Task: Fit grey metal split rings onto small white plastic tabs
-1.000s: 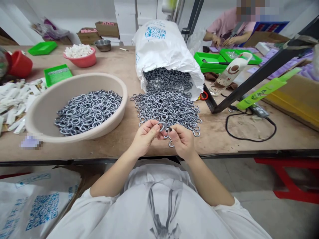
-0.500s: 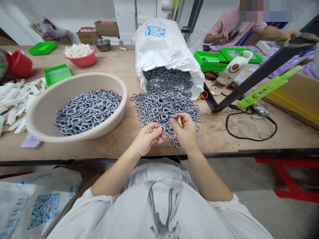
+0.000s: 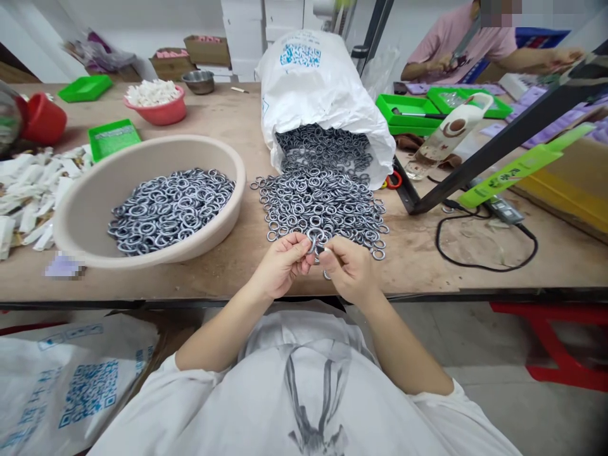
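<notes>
My left hand (image 3: 286, 263) pinches a grey metallic-looking ring (image 3: 312, 242) between thumb and fingertips, just over the near edge of the ring pile. Close beside it, my right hand (image 3: 352, 267) is curled with the thumb pressed on the fingers. A small pale-handled tool with a dark tip sits in that right grip, mostly covered by the fingers now, its tip at or very near the ring. The loose pile of grey rings (image 3: 327, 196) spills from a white sack (image 3: 313, 85) lying on its side. To the left, a wide beige basin (image 3: 80, 218) holds many similar rings.
White strips (image 3: 28, 190) lie heaped at far left. Behind the basin are green trays (image 3: 85, 88), a red bowl (image 3: 166, 114) and a metal bowl (image 3: 198, 82). On the right, a dark metal bar (image 3: 479, 152) slants near a bottle (image 3: 441, 139) and a black cable (image 3: 479, 269). Another person works beyond.
My right hand has turned over and moved left towards the ring in my left hand, bringing the tool tip to it. The whole view has shifted slightly.
</notes>
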`<state>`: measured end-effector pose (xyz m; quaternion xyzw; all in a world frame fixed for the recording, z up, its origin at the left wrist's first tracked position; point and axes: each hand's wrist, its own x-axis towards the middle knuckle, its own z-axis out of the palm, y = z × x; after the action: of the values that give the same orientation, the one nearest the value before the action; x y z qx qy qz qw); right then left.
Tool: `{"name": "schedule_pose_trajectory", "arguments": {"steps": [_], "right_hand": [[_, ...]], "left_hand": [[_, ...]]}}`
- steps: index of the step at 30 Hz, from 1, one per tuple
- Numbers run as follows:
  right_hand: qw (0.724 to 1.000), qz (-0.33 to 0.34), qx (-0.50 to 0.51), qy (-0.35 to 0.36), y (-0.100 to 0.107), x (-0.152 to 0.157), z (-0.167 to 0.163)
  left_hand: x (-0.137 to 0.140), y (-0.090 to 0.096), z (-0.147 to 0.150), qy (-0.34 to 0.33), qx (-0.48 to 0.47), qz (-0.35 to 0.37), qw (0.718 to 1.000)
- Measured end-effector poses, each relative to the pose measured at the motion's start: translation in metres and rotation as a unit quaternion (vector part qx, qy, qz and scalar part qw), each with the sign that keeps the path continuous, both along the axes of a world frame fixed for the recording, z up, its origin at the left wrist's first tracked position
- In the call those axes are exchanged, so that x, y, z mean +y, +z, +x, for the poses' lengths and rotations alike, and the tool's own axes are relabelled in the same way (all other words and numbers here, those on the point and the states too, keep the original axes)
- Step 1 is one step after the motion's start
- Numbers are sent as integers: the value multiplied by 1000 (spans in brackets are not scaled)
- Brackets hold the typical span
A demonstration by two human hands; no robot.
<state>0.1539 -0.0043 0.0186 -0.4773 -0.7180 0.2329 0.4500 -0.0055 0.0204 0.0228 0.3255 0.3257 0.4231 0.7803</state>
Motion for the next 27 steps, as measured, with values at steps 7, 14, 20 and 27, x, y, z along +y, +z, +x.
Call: {"name": "schedule_pose_trajectory", "arguments": {"steps": [7, 14, 20, 27], "right_hand": [[995, 28, -93, 7, 2, -4, -2], [996, 24, -88, 8, 3, -5, 0], [997, 13, -71, -12, -1, 0, 4], [987, 22, 68, -146, -11, 23, 30]], "left_hand": [[0, 0, 0, -1, 1, 4, 1000], [-1, -1, 0, 4, -6, -5, 1000], [-7, 1, 1, -15, 5, 3, 1000], [0, -10, -18, 25, 21, 29, 999]]}}
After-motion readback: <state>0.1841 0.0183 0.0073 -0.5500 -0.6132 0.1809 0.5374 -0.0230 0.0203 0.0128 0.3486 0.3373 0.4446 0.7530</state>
